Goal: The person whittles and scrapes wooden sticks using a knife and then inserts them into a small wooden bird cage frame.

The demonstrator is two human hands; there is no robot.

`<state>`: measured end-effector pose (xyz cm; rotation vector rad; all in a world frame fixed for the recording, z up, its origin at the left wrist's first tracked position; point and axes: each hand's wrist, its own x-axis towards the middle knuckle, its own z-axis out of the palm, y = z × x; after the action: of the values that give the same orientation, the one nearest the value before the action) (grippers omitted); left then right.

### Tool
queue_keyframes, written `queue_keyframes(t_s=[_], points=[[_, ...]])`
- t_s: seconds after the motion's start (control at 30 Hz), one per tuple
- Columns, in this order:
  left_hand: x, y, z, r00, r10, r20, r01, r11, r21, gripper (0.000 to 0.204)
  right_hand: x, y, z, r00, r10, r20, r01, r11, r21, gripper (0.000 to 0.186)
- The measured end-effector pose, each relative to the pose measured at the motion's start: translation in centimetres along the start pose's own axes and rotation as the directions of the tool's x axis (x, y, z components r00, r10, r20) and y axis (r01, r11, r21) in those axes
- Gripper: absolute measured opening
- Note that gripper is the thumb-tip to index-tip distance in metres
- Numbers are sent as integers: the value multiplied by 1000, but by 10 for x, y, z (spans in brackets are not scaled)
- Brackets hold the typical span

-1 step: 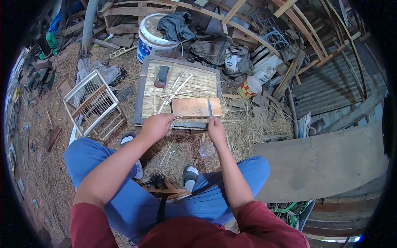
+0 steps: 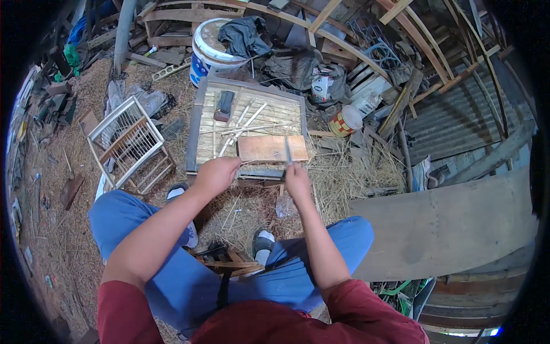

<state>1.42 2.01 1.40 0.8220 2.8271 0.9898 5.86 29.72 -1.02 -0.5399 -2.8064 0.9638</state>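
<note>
My left hand (image 2: 217, 175) is closed on one end of a thin bamboo stick (image 2: 262, 157), whose other part lies across a small wooden board (image 2: 255, 147). My right hand (image 2: 297, 179) grips the handle of a knife (image 2: 288, 149). Its blade points away from me over the right part of the board, close to the stick's far end; whether blade and stick touch, I cannot tell. The board rests at the near right of a low slatted table (image 2: 206, 135). Behind it lie several loose pale sticks (image 2: 255, 116) and a dark block (image 2: 224, 105), perhaps a sharpening stone.
Left of the table, a small barred wooden frame (image 2: 130, 140) leans on the littered ground. A large white bucket (image 2: 201, 54) stands behind the table, and a red-yellow can (image 2: 345, 121) to its right. A wide flat sheet (image 2: 447, 229) spreads at the right.
My right hand and the knife have shifted slightly left over the board. The left hand and the stick look unmoved.
</note>
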Motion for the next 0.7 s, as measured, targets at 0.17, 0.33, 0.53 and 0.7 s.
queue_keyframes(t_s=[0.17,0.33,0.53,0.7], points=[[-6,-5,0,999,9,-47,-9,1000,-1,16,-28,-43,15,989,-65,130,71,997,-44,41],[-1,2,3,997,32,-68,-34,999,-30,15,2,-7,-7,999,22,-25,-21,998,60,42],[-4,-2,0,1000,-23,-11,23,1000,-6,14,-30,-34,23,997,-50,62,51,999,-15,43],[0,2,1,998,-4,-61,2,999,-33,14,-12,-19,11,999,32,-21,-31,998,63,43]])
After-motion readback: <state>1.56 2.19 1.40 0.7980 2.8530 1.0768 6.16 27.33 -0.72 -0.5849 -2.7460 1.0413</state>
